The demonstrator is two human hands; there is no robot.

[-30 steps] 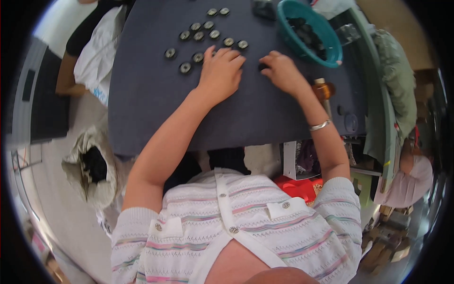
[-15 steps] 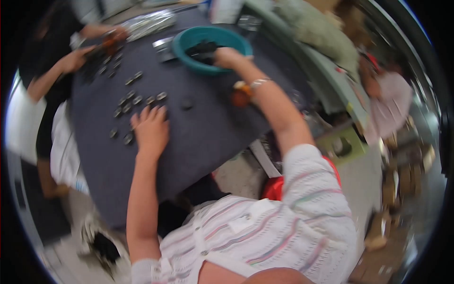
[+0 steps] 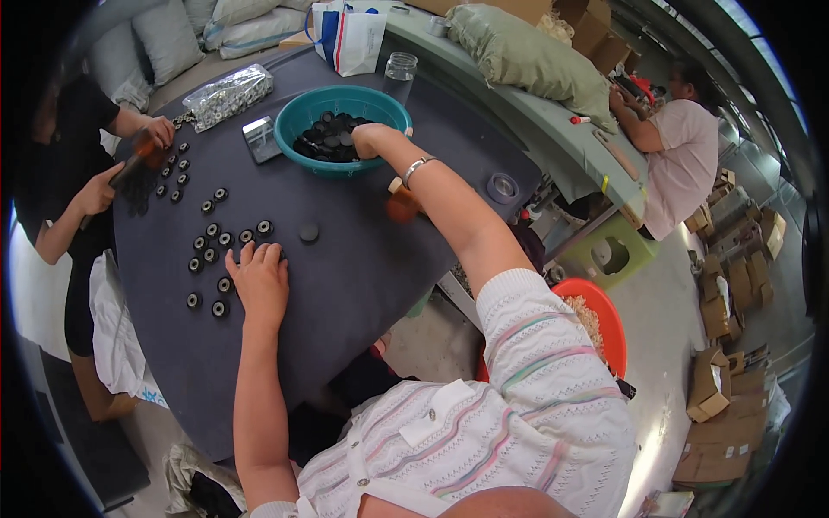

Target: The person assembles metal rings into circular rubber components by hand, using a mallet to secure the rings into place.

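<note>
Two hands work apart: the left hand (image 3: 257, 281) lies flat, fingers spread, on the dark table (image 3: 345, 276) touching black caps (image 3: 226, 242); the right hand (image 3: 367, 138) dips into the teal bowl (image 3: 302, 116) of caps, its grip unclear. Behind the bowl lie a silvery bag (image 3: 226, 93) and a white bag (image 3: 350, 34).

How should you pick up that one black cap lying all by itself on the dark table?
Pinch the lone cap by its round rim, coming straight down from above. It lies flat and low, so there is no top to grab, only opposite edges. Bare table surrounds it, leaving room for fingers on both sides. The left hand rests nearest; the right hand is at the teal bowl.
</note>
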